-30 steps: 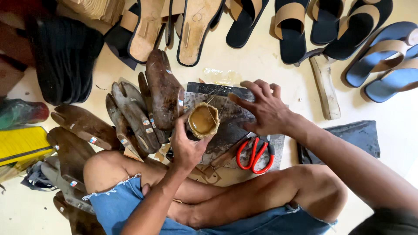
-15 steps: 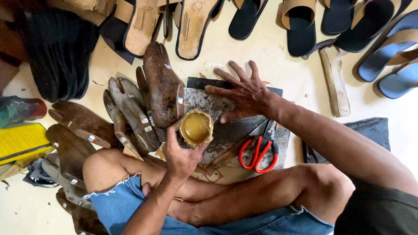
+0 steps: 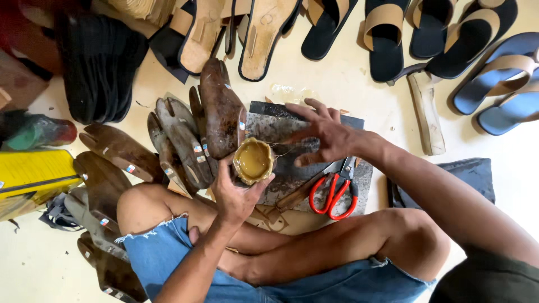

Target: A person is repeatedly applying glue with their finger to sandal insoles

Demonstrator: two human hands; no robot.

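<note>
The left hand [image 3: 233, 196] is cupping a small open tin of yellow-brown glue [image 3: 254, 161], its grip closed around the tin's lower wall and holding it upright just off the left edge of the dark work slab [image 3: 314, 185], which is lying on the floor [image 3: 348, 73]. The right hand [image 3: 331, 137] is hovering over the slab with fingers spread and empty; thin glue strings appear to be stretching from tin to fingertips. To do this well, keep the tin level and draw strings off over the slab.

Red-handled scissors [image 3: 332, 193] are lying at the slab's right edge, under the right wrist, and may be obstructing. Wooden shoe lasts [image 3: 185, 140] are crowding the slab's left edge. Sandals [image 3: 387, 39] are lining the floor beyond.
</note>
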